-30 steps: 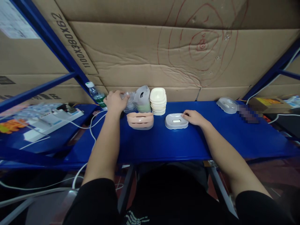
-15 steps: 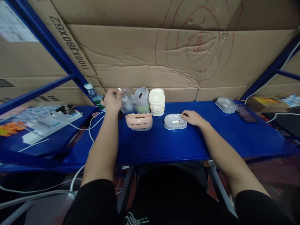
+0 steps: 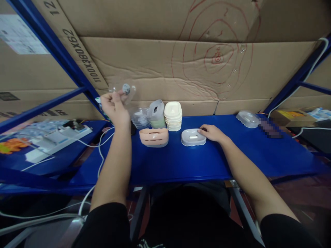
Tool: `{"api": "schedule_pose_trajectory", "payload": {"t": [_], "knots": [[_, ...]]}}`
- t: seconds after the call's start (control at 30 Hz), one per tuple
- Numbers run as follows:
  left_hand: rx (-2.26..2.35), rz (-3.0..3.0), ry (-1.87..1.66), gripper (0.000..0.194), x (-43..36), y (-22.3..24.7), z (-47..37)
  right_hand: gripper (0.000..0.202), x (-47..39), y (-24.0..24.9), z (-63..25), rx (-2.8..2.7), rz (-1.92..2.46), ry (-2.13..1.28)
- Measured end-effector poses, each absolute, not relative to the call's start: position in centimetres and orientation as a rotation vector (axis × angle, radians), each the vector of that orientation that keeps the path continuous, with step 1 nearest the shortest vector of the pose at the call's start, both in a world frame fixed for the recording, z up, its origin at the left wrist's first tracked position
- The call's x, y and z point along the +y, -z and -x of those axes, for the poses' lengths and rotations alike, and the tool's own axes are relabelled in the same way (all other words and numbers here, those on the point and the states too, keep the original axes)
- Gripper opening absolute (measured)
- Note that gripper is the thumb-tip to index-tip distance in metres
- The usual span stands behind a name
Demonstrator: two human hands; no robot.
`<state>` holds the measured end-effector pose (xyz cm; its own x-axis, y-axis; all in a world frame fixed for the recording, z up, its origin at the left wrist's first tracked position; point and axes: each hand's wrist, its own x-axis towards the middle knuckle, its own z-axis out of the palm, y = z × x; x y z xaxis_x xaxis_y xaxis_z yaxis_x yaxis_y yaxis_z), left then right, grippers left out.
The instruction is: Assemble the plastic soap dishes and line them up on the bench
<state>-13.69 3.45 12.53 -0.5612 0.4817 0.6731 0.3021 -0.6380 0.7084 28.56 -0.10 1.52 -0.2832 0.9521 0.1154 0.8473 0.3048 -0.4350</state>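
My left hand [image 3: 115, 105] is raised above the left back of the table, its fingers closed on a clear plastic lid [image 3: 131, 92] with a round grey label. Under it stands a stack of clear plastic lids [image 3: 140, 118]. My right hand [image 3: 212, 133] rests on the blue table, thumb and fingers gripping the right edge of a shallow grey plastic dish [image 3: 193, 137] with a raised, slotted middle. Between the hands are pink slotted sleeves [image 3: 154, 136], a stack of grey and green sleeves [image 3: 156, 113] and a stack of cream tubs [image 3: 173, 115].
Another grey dish [image 3: 247, 119] lies at the back right beside a blurred-out object [image 3: 270, 127] and a cardboard box [image 3: 294, 117]. A water bottle [image 3: 98, 100] is partly hidden behind my left hand. White cables [image 3: 100, 148] run along the left, near a power strip [image 3: 58, 144]. Cardboard stands behind.
My left hand has lifted a clear plastic lid up off the stack, and its round label now shows. My right hand stays at the grey dish. The camera view has tilted slightly.
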Motion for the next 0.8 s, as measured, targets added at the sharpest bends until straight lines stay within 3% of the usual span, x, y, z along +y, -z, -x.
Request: {"api": "schedule_pose_trajectory", "payload": {"t": [0.07, 0.13, 0.27, 0.33, 0.47, 0.63, 0.8], "knots": [[0.957, -1.303, -2.397, 0.029, 1.2, -13.2, 10.7, 0.045, -0.3, -1.8, -28.4, -2.159, 1.542, -0.364], [0.775, -1.302, -2.184, 0.034, -1.0, -13.1, 6.9, 0.061, -0.7, -2.1, -28.0, -2.072, 1.416, -0.302], [0.739, -1.138, -1.717, 0.034, -3.9, -10.4, -0.6, 0.113, -1.8, -3.0, -26.9, -1.957, 1.087, -0.166], [0.796, -1.051, -1.453, 0.035, -4.1, -8.7, -3.1, 0.129, -2.4, -3.4, -26.4, -1.972, 0.982, -0.104], [0.876, -1.001, -1.296, 0.037, -3.0, -5.4, -4.5, 0.118, -3.0, -3.9, -26.3, -2.123, 0.967, -0.074], [1.038, -1.406, -1.35, 0.04, -1.6, -1.4, -3.2, 0.114, -2.5, -3.5, -27.1, -2.233, 1.093, -0.257], [1.053, -1.648, -1.116, 0.033, -0.7, 1.5, -3.1, 0.111, -1.5, -2.5, -28.0, -2.317, 1.193, -0.397]]}}
